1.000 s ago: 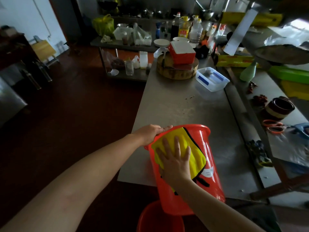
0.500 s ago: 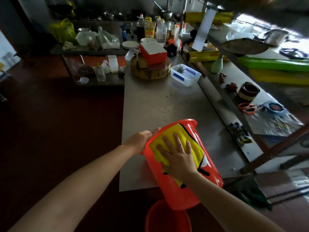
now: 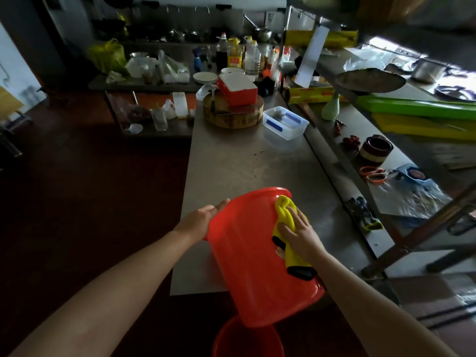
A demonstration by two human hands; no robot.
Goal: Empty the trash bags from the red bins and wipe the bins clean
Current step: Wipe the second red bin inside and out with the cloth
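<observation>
Red bin tilted against the counter: flat left hand braces it, flat-fingered right hand presses yellow cloth; overlapping strokes advised.

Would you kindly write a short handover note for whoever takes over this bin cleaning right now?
Left hand: open, flat against the side of the red plastic bin, steadying it.
Right hand: open, pressing the yellow cloth with black trim onto the bin's outer wall.
Bin: tilted at the near edge of the steel table; a second red bin is below it, partly in view.
Done: no trash bag shows on the held bin; outside wipe under way.
Left: finish this wipe, then check the lower bin; its state cannot be told.
</observation>
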